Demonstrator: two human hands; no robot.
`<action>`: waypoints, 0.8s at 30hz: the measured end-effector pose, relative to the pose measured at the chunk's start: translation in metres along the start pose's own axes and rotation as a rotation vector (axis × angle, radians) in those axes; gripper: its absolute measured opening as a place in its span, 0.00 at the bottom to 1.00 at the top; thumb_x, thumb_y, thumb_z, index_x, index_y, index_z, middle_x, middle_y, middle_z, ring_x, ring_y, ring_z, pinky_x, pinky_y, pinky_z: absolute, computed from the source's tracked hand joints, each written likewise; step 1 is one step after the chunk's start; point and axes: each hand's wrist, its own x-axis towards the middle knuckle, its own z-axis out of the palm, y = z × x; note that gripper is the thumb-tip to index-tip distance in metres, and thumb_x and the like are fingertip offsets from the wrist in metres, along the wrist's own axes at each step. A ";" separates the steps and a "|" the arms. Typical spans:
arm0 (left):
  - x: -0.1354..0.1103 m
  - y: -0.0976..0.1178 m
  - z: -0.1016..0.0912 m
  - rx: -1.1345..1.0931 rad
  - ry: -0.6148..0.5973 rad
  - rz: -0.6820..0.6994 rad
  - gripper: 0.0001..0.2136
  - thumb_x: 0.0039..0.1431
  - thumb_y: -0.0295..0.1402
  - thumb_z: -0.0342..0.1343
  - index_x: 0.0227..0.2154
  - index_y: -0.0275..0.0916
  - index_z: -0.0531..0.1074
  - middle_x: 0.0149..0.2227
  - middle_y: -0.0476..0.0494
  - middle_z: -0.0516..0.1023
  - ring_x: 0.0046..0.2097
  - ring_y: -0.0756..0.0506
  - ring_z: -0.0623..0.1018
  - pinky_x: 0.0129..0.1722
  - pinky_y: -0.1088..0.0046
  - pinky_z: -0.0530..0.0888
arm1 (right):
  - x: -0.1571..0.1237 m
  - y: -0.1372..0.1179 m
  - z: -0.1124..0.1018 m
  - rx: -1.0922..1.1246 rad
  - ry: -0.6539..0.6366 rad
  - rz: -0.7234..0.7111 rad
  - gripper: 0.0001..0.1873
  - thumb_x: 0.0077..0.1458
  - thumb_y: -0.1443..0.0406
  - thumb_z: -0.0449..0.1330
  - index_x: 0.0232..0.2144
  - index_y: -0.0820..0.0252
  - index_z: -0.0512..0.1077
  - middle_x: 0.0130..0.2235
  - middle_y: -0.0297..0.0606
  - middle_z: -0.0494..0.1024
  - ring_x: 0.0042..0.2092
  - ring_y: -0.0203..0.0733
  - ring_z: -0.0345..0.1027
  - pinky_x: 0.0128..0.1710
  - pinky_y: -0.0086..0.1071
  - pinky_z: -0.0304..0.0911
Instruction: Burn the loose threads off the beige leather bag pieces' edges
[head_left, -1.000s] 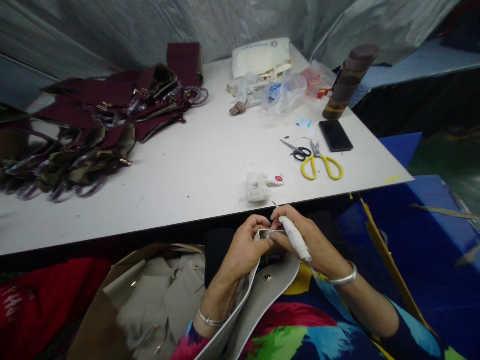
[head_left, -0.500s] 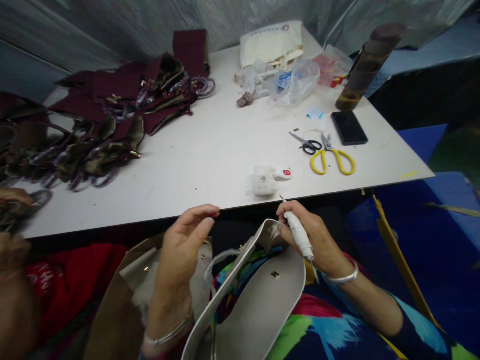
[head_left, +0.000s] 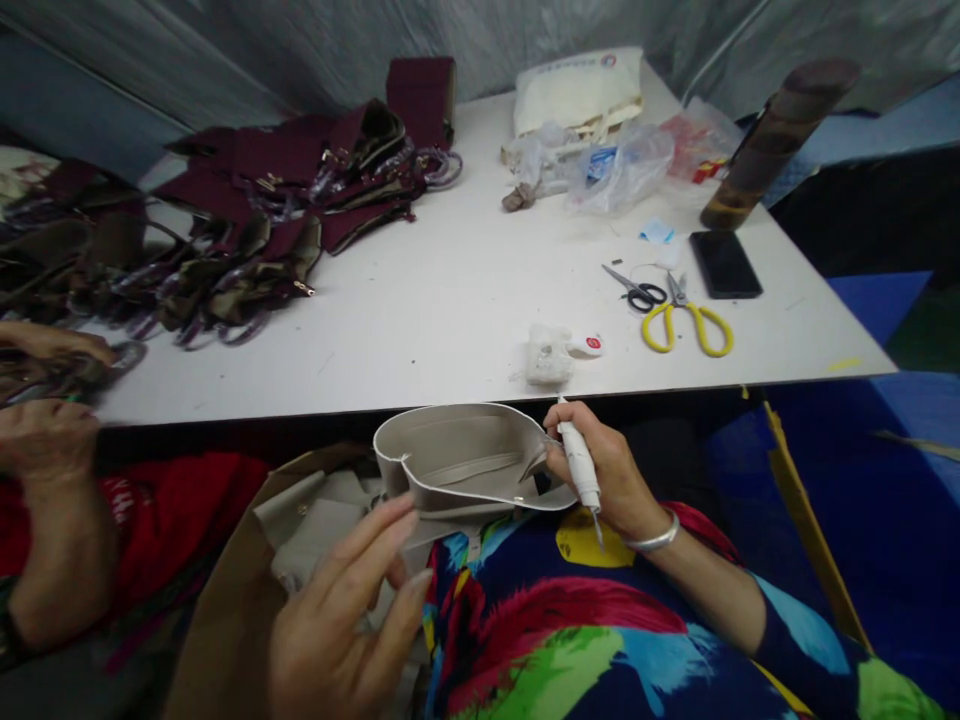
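We've got our right hand [head_left: 604, 470] wrapped around a white tool [head_left: 580, 468], with the beige bag [head_left: 461, 440] sitting mouth-up just left of it, its near end right at those fingers. Can't tell how firmly they pinch it. Our left hand [head_left: 345, 625] is loose, fingers spread, nearer us than the bag; can't tell if the fingertips touch it. Just past the right hand there's a whitish lump [head_left: 550, 355] on the table [head_left: 420, 330], then yellow scissors [head_left: 675, 325], black scissors [head_left: 646, 296] and a phone [head_left: 725, 265] farther off to its right. Way beyond our left hand, maroon bags [head_left: 270, 155] pile up, and a co-worker's hand [head_left: 56, 340] is over there too.
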 end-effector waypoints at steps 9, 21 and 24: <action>0.032 0.004 0.033 -0.023 -0.236 0.015 0.08 0.70 0.33 0.56 0.35 0.41 0.77 0.35 0.46 0.83 0.38 0.45 0.82 0.41 0.71 0.76 | -0.004 0.001 -0.002 -0.092 -0.004 -0.062 0.08 0.63 0.68 0.59 0.44 0.56 0.69 0.32 0.29 0.70 0.30 0.34 0.61 0.32 0.27 0.57; 0.019 0.035 0.036 -0.264 -0.229 0.056 0.06 0.66 0.26 0.58 0.33 0.41 0.77 0.33 0.46 0.79 0.36 0.47 0.80 0.37 0.74 0.76 | -0.003 0.012 -0.012 -0.179 -0.039 0.015 0.06 0.67 0.61 0.57 0.42 0.56 0.71 0.31 0.31 0.73 0.31 0.36 0.66 0.32 0.27 0.59; 0.012 0.035 0.036 -0.233 -0.135 -0.010 0.06 0.65 0.27 0.58 0.33 0.42 0.77 0.34 0.46 0.79 0.37 0.46 0.80 0.37 0.73 0.76 | -0.004 0.010 -0.013 -0.134 -0.033 0.049 0.08 0.68 0.59 0.57 0.43 0.56 0.71 0.31 0.31 0.74 0.31 0.37 0.68 0.31 0.27 0.60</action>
